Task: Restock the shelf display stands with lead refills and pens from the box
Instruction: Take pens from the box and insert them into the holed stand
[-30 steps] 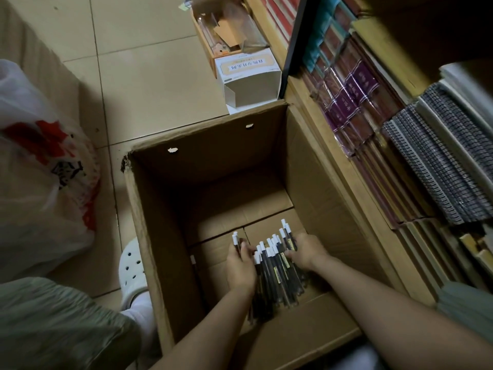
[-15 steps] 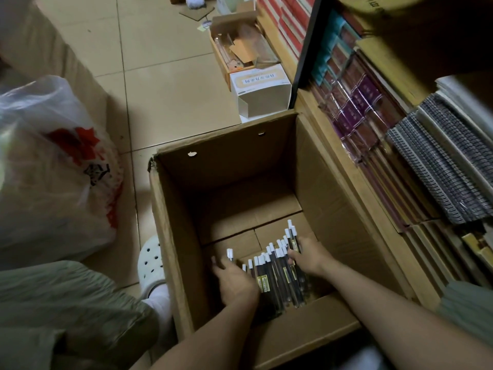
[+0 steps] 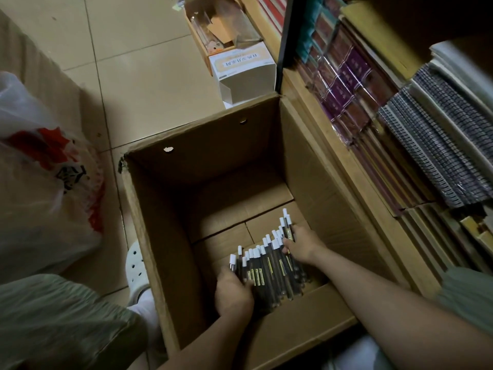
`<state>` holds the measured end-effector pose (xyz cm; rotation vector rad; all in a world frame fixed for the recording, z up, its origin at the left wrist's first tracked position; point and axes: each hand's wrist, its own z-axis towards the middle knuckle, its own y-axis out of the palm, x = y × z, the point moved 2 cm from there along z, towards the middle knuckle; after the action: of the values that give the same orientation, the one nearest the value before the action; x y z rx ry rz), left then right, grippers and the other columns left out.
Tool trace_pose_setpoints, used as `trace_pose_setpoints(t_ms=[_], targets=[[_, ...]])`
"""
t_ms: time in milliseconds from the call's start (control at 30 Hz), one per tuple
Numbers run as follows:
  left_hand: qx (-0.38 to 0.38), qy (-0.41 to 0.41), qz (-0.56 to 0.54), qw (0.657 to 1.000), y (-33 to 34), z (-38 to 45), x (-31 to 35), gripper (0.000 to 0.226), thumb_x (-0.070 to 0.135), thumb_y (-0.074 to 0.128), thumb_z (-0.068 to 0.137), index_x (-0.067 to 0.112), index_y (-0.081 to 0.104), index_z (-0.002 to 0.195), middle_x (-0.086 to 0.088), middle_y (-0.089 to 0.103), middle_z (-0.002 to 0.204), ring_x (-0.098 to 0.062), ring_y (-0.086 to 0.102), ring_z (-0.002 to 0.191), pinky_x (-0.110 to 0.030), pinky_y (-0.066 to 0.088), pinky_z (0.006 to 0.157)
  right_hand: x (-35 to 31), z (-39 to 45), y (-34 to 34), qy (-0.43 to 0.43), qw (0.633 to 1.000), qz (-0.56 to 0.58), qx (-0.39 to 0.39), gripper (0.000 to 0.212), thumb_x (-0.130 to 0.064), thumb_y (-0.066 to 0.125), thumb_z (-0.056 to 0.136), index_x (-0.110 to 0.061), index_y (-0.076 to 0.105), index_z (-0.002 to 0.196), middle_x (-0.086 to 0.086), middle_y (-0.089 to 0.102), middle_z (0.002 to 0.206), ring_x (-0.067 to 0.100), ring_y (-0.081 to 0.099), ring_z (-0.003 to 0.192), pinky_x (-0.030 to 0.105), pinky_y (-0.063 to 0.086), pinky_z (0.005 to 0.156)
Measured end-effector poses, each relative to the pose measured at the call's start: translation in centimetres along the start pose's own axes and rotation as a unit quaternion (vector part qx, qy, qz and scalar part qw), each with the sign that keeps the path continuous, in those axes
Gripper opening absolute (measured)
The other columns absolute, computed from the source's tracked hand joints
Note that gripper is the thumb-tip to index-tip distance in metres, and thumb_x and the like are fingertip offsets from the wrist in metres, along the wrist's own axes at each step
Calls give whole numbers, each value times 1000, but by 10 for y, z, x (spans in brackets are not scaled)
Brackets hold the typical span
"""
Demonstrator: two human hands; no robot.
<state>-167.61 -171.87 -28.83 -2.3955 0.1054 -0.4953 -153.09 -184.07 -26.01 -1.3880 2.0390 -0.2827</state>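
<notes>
A deep brown cardboard box (image 3: 160,236) stands open on the tiled floor beside the shelf. At its bottom lies a bundle of several dark pens with white caps (image 3: 269,268). My left hand (image 3: 233,292) grips the bundle at its near left side, fingers curled around the barrels. My right hand (image 3: 301,244) holds the right side of the bundle, fingers pressed against the pens near the caps. Both forearms reach down into the box.
The wooden shelf (image 3: 341,166) on the right holds wrapped notebooks (image 3: 349,76) and spiral notebooks (image 3: 440,145). A white carton (image 3: 245,73) and a display box (image 3: 218,28) sit beyond the box. A plastic bag (image 3: 45,188) lies left; a white shoe (image 3: 136,265) is beside the box.
The hands spread the pen bundle flatter, then closed in on it again. The left hand now grips lower at the bundle's near end. The camera drifted slightly.
</notes>
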Motion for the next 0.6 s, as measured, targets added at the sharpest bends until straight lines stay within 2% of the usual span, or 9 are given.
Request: trace_pose_setpoints(t_ms=[100, 233, 333, 400, 467, 533, 600], targets=[[-20, 9, 5, 1000, 8, 1, 8, 23, 28, 62, 92, 13, 57, 110, -7, 62, 111, -19, 61, 99, -32, 54, 85, 2, 0, -3, 14, 1000, 9, 7, 21, -20, 54, 99, -14, 59, 118, 5, 67, 111, 19, 61, 101, 24, 39, 68], [-27, 37, -59, 997, 7, 8, 21, 23, 28, 49, 99, 13, 60, 113, -7, 63, 106, -19, 62, 94, -36, 55, 84, 3, -2, -10, 30, 999, 29, 6, 24, -22, 52, 100, -12, 61, 120, 2, 71, 108, 17, 60, 104, 27, 39, 85], [-57, 60, -120, 989, -11, 13, 42, 20, 25, 45, 101, 16, 58, 113, -3, 64, 92, -16, 62, 84, -33, 54, 76, -6, -11, -18, 28, 997, 76, 6, 25, -19, 47, 103, -6, 60, 119, 5, 72, 108, 19, 62, 106, 28, 40, 85], [-104, 75, -174, 976, -31, 13, 64, 18, 24, 42, 103, 17, 56, 112, 0, 62, 84, -13, 59, 76, -29, 50, 69, -17, -24, -27, 28, 993, 118, 11, 23, -16, 45, 103, -5, 56, 120, 10, 71, 110, 22, 64, 106, 33, 46, 84], [-175, 103, -181, 962, -60, 11, 89, 23, 24, 39, 104, 11, 55, 113, -1, 64, 83, -14, 60, 75, -27, 47, 66, -36, -43, -41, 3, 991, 137, 0, 20, -14, 44, 103, -5, 56, 116, 11, 69, 106, 22, 67, 98, 34, 51, 80], [-284, 134, -186, 931, -93, 3, 119, 21, 23, 40, 103, 12, 54, 112, -3, 66, 82, -17, 65, 79, -31, 52, 70, -58, -68, -58, -34, 992, 124, -10, 15, -19, 46, 103, -12, 57, 110, 11, 66, 106, 22, 66, 98, 38, 54, 87], [-355, 173, -186, 900, -126, -14, 150, 16, 21, 40, 103, 12, 53, 102, -4, 63, 78, -18, 66, 74, -33, 55, 65, -80, -98, -79, -61, 986, 153, -2, 15, -23, 47, 102, -15, 53, 113, 11, 67, 110, 24, 67, 100, 44, 56, 87]])
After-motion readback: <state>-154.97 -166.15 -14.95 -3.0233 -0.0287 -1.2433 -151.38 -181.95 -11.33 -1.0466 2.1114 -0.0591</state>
